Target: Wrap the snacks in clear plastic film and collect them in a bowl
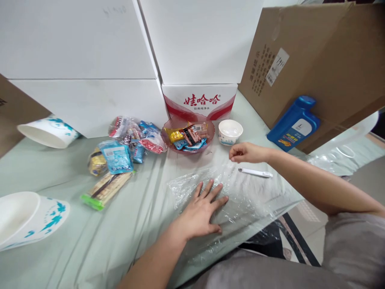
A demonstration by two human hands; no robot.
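Note:
My left hand lies flat with spread fingers on a clear plastic bag that is spread over the pale green tablecloth. My right hand hovers at the bag's far edge with fingers pinched together; what they grip, if anything, is too small to make out. A white pen-like tool lies on the bag just right of that hand. Beyond the bag stands a pink glass bowl filled with wrapped snacks, and beside it a small white paper bowl.
Several snack packets lie heaped left of the pink bowl. Large paper bowls rest at far left and lower left. White boxes, a red-printed carton, a brown carton and a blue bottle line the back.

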